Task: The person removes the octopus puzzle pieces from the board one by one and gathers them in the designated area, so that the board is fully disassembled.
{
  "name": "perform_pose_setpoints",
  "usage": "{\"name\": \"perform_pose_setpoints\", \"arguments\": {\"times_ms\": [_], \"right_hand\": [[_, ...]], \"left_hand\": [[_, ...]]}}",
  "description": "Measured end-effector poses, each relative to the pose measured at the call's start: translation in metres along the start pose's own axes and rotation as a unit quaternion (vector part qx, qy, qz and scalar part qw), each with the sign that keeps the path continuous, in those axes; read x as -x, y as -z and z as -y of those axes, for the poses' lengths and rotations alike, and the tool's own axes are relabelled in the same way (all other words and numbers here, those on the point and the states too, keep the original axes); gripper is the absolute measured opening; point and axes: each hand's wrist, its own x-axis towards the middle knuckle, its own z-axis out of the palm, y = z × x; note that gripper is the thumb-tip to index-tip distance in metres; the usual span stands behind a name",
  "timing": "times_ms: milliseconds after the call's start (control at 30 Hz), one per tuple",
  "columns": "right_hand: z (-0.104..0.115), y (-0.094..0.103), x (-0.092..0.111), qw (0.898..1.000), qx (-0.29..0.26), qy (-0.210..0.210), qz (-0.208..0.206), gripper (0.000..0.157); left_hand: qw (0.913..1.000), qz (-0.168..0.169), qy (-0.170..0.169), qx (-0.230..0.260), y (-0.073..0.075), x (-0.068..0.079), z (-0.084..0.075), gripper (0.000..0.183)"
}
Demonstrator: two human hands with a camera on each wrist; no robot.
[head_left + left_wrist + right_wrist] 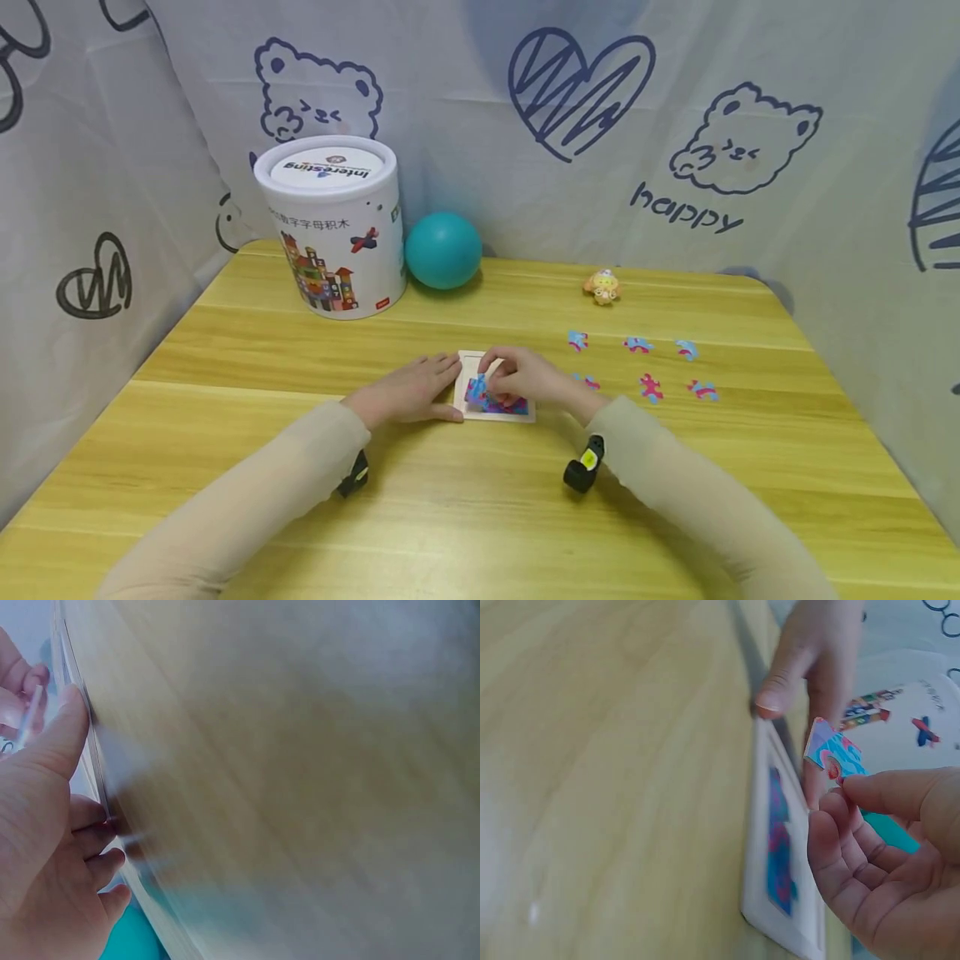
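Note:
A small white puzzle tray lies on the table with several joined blue, pink and purple pieces along its near side. My left hand rests at the tray's left edge, thumb near the front corner and fingers stretched along the side. Above the tray, my right hand pinches a blue puzzle piece with pink and lilac between thumb and fingertips. In the right wrist view this piece stands tilted, clear of the joined pieces. The right hand hides part of the tray in the head view.
Several loose puzzle pieces lie in two rows right of the tray. Behind them sits a small orange-and-yellow toy figure. A tall white block bucket and a teal ball stand at the back left, before a printed curtain.

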Motion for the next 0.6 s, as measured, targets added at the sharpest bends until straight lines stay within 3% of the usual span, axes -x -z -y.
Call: {"name": "perform_pose_setpoints", "arguments": {"times_ms": [333,600], "right_hand": [[-0.009,0.035,0.047,0.999,-0.007,0.028,-0.031,0.013],[-0.029,0.060,0.089,0.999,0.029,-0.009,-0.028,0.015]], "left_hand": [[1.0000,0.001,0.000,0.000,-0.001,0.000,0.000,0.083],[1.0000,0.000,-0.003,-0.002,0.000,0.000,0.000,0.083]]}}
